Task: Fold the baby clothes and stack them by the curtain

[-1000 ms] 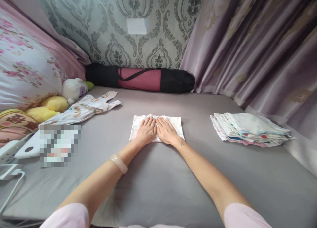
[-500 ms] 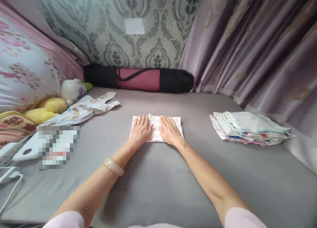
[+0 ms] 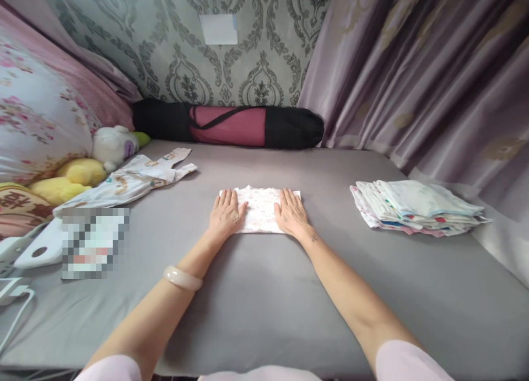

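Note:
A small folded white cloth with a faint print [image 3: 261, 210] lies flat on the grey bed sheet [image 3: 264, 304] in front of me. My left hand [image 3: 225, 215] rests flat on its left end, fingers stretched out. On the cloth's right end lies my right hand [image 3: 291, 213], also flat with fingers apart. Neither hand grips anything. A pale bangle [image 3: 182, 278] sits on my left wrist.
A stack of folded printed cloths [image 3: 417, 209] lies at the right by the purple curtain [image 3: 433, 78]. An unfolded baby garment [image 3: 128, 181] lies at the left, beside plush toys [image 3: 82, 174] and a floral pillow [image 3: 37, 122]. A black and pink roll bag [image 3: 227, 126] lines the far wall.
My hands started side by side at the cloth's middle and have slid apart to its left and right ends, pressing it flat. The view has tilted slightly.

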The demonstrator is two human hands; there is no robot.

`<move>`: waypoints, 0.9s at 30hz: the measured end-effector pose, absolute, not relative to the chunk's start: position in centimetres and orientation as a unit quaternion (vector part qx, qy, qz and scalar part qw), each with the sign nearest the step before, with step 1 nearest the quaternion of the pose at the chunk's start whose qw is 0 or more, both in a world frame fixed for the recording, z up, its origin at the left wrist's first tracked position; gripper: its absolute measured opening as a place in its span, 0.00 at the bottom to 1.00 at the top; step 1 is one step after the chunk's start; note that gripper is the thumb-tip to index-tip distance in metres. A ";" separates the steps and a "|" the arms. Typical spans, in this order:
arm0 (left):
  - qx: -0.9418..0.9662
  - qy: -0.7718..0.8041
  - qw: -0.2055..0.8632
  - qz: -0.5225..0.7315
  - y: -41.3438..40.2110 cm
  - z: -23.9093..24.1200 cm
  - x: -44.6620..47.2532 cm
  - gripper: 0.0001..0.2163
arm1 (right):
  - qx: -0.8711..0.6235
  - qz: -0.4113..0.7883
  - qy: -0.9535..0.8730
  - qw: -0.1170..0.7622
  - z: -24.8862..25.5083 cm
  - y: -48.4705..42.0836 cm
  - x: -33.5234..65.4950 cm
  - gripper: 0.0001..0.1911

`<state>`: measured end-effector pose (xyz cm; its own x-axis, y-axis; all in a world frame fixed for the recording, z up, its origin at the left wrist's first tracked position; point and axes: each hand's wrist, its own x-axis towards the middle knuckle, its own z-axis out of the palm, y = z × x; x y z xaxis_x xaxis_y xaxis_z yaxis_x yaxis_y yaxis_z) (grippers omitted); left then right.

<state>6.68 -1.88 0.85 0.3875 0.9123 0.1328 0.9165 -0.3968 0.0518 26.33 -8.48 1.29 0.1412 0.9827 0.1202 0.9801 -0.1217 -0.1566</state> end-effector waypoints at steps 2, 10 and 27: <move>-0.834 -0.549 0.000 -0.058 -1.8 0.9 6.6 0.32 | -0.751 0.014 -0.654 0.088 1.2 -8.5 26.6 0.33; -0.819 -0.567 -0.031 -0.086 -1.0 1.0 5.2 0.30 | -0.776 0.022 -0.623 0.097 1.5 -8.6 27.9 0.33; -0.847 -0.525 0.002 -0.086 1.1 -2.0 3.2 0.30 | -0.777 0.037 -0.609 0.155 1.0 -8.8 28.1 0.33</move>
<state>3.23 1.12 -1.99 0.4344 0.8885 0.1479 0.8893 -0.4491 0.0866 28.11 -8.80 0.97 0.2545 0.9580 0.1321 0.9351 -0.2090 -0.2862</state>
